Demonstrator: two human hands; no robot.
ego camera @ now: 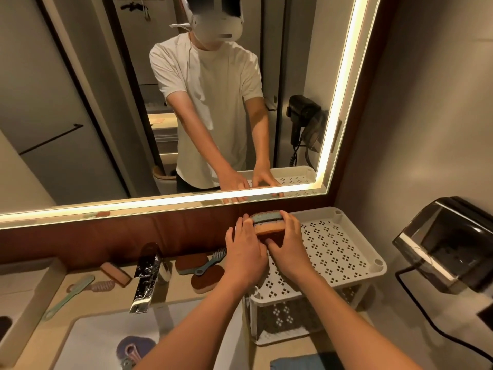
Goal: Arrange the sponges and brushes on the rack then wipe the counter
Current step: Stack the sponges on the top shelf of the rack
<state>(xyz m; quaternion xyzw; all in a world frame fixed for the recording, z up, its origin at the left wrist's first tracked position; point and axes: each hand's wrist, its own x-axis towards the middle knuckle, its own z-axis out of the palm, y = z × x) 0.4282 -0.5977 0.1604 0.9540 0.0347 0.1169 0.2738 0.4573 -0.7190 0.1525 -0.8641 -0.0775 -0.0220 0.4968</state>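
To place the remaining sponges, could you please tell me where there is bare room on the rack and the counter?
The top shelf is bare from the stacked sponges, held between the left hand and right hand at its back-left corner, to its right rim. The counter between faucet and rack is crowded with loose sponges and a brush.

I count five sponges: a stack (267, 226) of what looks like two, one pink block (116, 273), one blue-edged oval (190, 263) and one pink-edged oval (206, 281). Brushes number four: one green (68, 296), one pink (93, 285), one blue (210, 260), and one purple-and-pink item (132, 349) which I take for a brush. Single items: one two-tier rack (330, 249), one tap (145, 279), one sink (101, 340), one cloth (301, 363), one mirror (80, 76), one dryer (448, 244); my left hand (245, 253) and right hand (288, 244) make two.
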